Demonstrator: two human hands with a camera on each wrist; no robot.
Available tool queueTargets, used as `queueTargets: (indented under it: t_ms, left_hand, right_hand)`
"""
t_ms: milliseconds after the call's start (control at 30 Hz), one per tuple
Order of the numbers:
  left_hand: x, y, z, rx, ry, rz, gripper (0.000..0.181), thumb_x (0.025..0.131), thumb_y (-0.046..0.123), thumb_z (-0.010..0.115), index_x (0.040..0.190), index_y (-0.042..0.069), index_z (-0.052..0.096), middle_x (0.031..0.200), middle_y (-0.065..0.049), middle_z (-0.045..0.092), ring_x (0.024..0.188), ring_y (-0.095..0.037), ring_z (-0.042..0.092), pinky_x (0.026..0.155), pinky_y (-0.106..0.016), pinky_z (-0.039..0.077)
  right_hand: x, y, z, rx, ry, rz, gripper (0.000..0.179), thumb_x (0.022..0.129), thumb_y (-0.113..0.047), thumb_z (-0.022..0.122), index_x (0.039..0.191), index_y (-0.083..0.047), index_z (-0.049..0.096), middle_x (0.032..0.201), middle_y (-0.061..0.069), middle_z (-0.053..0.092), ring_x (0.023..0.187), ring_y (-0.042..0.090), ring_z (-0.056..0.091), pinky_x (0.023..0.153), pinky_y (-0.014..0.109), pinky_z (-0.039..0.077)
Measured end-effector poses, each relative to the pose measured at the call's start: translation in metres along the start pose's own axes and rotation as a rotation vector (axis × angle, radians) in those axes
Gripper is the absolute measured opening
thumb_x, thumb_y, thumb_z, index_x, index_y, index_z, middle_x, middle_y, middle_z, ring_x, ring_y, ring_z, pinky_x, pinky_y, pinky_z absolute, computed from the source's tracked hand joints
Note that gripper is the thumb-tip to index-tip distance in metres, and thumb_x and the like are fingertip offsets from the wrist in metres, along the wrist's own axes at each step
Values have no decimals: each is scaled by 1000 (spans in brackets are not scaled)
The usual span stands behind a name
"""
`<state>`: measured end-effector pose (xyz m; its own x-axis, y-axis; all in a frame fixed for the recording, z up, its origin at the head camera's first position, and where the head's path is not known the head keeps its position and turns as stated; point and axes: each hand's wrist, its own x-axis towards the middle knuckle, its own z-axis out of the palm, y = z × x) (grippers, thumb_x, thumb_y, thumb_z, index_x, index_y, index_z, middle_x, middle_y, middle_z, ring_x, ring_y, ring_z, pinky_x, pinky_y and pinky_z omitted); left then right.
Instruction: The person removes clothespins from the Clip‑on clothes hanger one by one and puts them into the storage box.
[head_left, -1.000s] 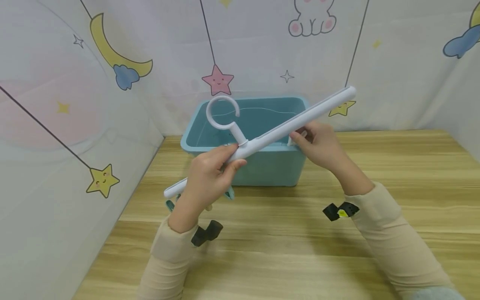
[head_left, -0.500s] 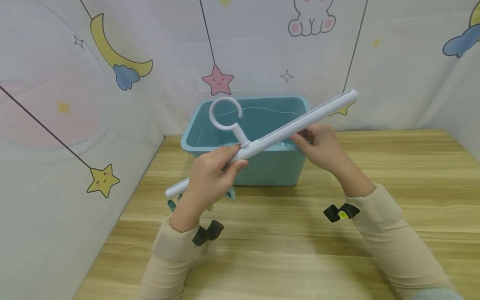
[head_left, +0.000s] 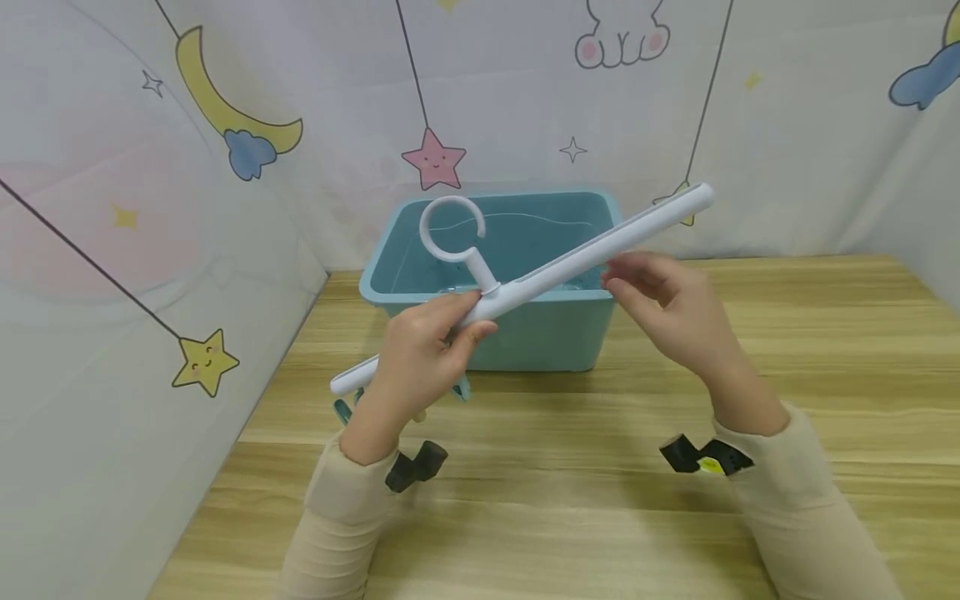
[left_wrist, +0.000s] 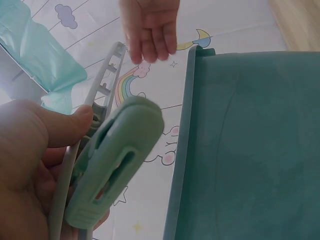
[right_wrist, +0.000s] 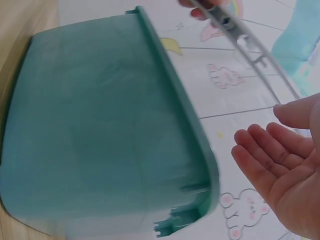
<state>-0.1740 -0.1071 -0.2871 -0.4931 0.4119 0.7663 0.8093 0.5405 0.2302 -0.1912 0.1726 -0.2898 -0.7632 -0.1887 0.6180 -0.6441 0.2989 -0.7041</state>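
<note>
The right hand has drawn back from beneath the white hanger, its relaxed fingers holding nothing, leaving the left hand alone to grip it, tilted, above the near rim of the teal tub.

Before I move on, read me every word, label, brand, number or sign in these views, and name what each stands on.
No readable text in any view.
White hanger, green clip and teal bin: no lettering visible.
Yellow patch on the black wrist device at the right sleeve: too small to tell whether it carries print.
Backdrop: drawings only, no words visible.
</note>
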Motion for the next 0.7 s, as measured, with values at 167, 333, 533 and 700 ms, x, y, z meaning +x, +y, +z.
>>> queueTargets:
  t_ms: [167, 333, 533, 700]
  left_hand:
    - [0, -1, 1, -1, 3, 3, 29, 81, 11, 77, 103, -6, 69, 81, -11, 69, 62, -17, 60, 56, -31, 51]
    - [0, 0, 1, 8, -5, 2, 28, 82, 10, 76, 103, -6, 69, 83, -12, 70, 64, -18, 62, 57, -33, 52]
    - [-1, 0, 2, 14, -27, -5, 28, 83, 11, 75, 104, -5, 69, 84, -11, 70, 63, -17, 61, 56, -32, 51]
    - [-1, 1, 5, 27, -71, -7, 27, 84, 12, 75, 106, -4, 69, 81, -8, 69, 61, -14, 58, 56, -29, 49]
  right_hand:
    - [-10, -12, -9, 84, 44, -89, 24, 82, 20, 58, 106, 17, 61, 96, -9, 70, 90, 6, 67, 81, 16, 51]
    - [-15, -20, -14, 152, 50, -155, 24, 82, 20, 60, 105, 16, 63, 94, -2, 71, 89, 9, 66, 82, 18, 51]
    - [-18, -28, -19, 158, 47, -236, 21, 86, 10, 65, 105, 19, 61, 95, -2, 70, 89, 10, 66, 83, 19, 52]
    - [-20, -36, -20, 131, 61, -295, 26, 88, -2, 68, 103, 19, 62, 96, 0, 70, 91, 12, 66, 86, 21, 51]
